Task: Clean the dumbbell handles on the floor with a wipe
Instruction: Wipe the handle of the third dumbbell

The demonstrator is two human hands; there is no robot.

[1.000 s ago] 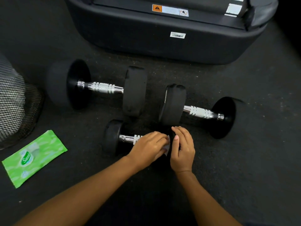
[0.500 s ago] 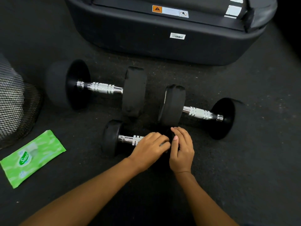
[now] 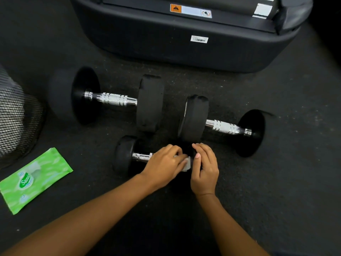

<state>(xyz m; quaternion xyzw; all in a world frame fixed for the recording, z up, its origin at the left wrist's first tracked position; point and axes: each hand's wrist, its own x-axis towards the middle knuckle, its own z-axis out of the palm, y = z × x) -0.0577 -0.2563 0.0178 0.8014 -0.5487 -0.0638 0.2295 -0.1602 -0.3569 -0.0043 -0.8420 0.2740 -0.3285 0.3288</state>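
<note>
While our left hand is wrapped over the chrome handle of the small dumbbell nearest us, we read this as the wiping step on that handle. A white wipe shows as a folded corner at the left fingertips, pinched between hand and bar. Right hand sits just beside the left, fingers curled over the right-end weight, which it hides; looks like it's steadying the dumbbell, but we can't tell how firmly it grips. Hands are close together, nearly touching at the wipe.

Only a short stub of bright handle shows left of our left hand; rest is covered.

Two bigger dumbbells lie further out, untouched: left large dumbbell and right large dumbbell, both with knurled chrome handles fully exposed. Judging from that, we're on handle one of three.

Next move probably calls for sliding the wipe along the bar to the exposed stub, or rolling the dumbbell to reach the underside, with the right hand stopping it rolling away. Then on to the larger ones, which should stay put better.

Surface: dark speckled rubber-type gym floor, slightly dusty. Green wipe pack lies flat at our left, well apart from the dumbbells. Black mesh bin at the far left edge. A big black moulded equipment base with warning and barcode stickers sits beyond the dumbbells. Dim lighting.
</note>
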